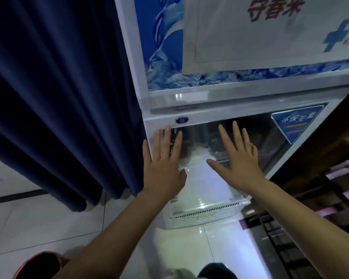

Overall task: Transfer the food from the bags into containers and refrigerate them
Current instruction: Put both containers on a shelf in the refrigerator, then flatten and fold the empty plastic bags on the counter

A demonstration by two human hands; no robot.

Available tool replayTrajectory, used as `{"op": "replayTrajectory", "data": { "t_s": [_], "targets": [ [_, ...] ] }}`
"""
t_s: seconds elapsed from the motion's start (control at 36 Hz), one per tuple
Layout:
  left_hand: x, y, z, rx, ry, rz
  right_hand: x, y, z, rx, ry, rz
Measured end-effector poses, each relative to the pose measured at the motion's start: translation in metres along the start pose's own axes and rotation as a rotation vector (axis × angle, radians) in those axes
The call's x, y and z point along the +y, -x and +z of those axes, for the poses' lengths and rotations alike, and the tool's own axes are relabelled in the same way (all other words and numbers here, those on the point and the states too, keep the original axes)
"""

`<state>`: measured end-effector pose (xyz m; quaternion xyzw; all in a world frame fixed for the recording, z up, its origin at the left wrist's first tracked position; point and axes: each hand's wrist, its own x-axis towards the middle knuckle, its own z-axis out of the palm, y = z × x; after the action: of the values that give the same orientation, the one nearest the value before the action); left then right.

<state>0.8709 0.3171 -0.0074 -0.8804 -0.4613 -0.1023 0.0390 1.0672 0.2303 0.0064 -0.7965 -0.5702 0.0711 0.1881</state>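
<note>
A white upright refrigerator (210, 115) with a glass lower door (270, 141) fills the upper right of the head view. My left hand (162, 168) lies flat against the door's left edge, fingers spread, holding nothing. My right hand (238, 160) is flat on the glass a little to the right, fingers apart and empty. Through the glass I make out a clear container (216, 146) on a shelf, dim and hard to read. No bags are in view.
A dark blue curtain (58, 97) hangs close on the refrigerator's left. A dark shelving rack (320, 208) stands on the right. A blue sticker (296, 121) sits on the glass. A white poster (270, 33) covers the upper door. Pale floor tiles (38, 228) lie below.
</note>
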Motion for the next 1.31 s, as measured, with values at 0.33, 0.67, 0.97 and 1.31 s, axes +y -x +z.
{"op": "replayTrajectory", "data": {
  "t_s": [0.33, 0.67, 0.97, 1.31],
  "targets": [
    [0.002, -0.013, 0.012, 0.036, -0.023, -0.035, 0.023, -0.033, 0.017, -0.076, 0.025, -0.100],
    [0.038, 0.072, -0.005, -0.186, 0.426, -0.521, 0.035, -0.028, 0.060, -0.582, 0.043, -0.453],
    [0.062, 0.264, 0.022, -0.310, 0.425, -1.328, -0.059, 0.023, 0.122, -0.960, -0.047, -0.806],
    [0.047, 0.436, -0.021, 0.003, 0.488, -1.764, -0.208, 0.156, 0.131, -1.119, -0.180, -0.944]
  ]
}}
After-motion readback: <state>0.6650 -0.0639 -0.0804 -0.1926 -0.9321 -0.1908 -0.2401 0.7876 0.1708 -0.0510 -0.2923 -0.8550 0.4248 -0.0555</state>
